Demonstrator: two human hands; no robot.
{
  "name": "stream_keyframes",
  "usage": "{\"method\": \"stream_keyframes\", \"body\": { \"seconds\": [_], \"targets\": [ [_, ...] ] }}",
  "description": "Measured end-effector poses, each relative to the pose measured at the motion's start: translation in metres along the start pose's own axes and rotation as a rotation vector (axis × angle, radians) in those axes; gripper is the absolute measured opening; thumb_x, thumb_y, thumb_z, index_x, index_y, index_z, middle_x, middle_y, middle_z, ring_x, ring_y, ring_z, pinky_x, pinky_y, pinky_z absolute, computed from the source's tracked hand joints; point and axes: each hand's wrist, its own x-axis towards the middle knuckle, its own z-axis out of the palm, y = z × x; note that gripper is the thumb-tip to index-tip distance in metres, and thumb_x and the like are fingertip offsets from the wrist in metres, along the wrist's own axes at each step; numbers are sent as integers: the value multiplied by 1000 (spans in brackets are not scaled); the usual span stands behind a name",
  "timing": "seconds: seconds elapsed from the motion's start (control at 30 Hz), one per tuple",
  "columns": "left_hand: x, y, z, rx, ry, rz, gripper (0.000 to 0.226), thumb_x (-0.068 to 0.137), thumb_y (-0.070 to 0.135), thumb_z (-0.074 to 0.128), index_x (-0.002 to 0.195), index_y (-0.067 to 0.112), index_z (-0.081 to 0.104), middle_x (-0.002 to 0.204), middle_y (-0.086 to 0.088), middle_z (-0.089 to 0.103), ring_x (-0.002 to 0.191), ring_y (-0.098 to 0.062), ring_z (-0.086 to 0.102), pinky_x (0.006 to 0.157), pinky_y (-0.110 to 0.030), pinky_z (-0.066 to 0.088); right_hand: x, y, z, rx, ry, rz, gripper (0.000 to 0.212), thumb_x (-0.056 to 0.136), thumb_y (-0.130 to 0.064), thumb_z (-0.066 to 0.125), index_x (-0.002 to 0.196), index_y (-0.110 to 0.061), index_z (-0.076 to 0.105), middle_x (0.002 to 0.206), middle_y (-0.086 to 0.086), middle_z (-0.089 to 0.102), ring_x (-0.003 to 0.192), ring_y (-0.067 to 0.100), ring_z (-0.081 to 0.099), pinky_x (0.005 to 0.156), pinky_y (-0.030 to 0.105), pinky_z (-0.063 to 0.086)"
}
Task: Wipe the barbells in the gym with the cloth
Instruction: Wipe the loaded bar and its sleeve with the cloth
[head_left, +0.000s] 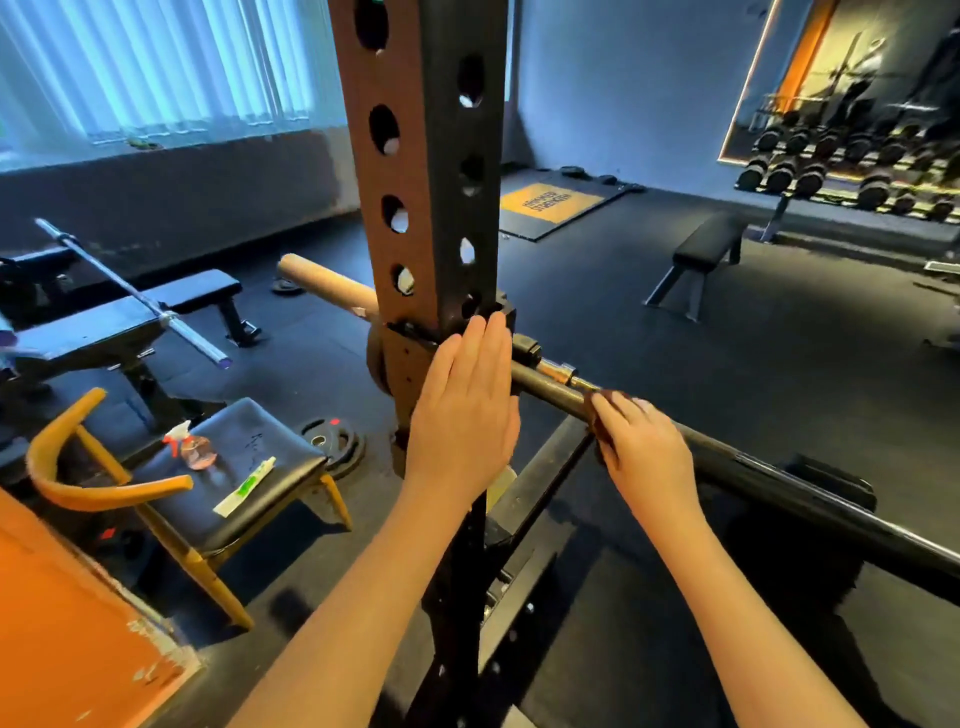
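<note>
Behind the rack upright (415, 156) runs the barbell (753, 457), partly hidden by the post; left of the upright a chair (275, 431) bears a spray bottle (195, 449) and a tube (248, 486). The left hand (462, 410) lies flat on the upright, fingers straight and together. Just right of the upright, the right hand (644, 457) clamps its fingers on the cloth (602, 415) against the barbell.

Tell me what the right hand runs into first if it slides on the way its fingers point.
Likely the left hand, flat against the rack upright. The right hand, gripping the cloth, points up-left along the barbell; depth is unclear, so it might reach the upright instead.
</note>
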Motion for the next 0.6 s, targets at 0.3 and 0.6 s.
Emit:
{"method": "stream_keyframes", "body": {
  "seconds": [0.3, 0.6],
  "targets": [
    [-99, -35, 27, -293, 11, 183, 65, 99, 35, 42, 152, 4, 21, 161, -12, 17, 150, -28, 9, 120, -42, 4, -112, -74, 2, 372, 266, 255, 23, 94, -8, 59, 115, -13, 68, 106, 6, 70, 97, 21, 65, 86, 24, 44],
    [-210, -87, 23, -611, -282, 9, 59, 103, 34, 39, 154, 14, 17, 163, 0, 12, 150, -15, 3, 119, -32, -2, -147, -193, -13, 598, 181, 383, 22, 99, -18, 56, 119, -16, 65, 106, -6, 66, 99, 4, 58, 82, 4, 40]
  ]
}}
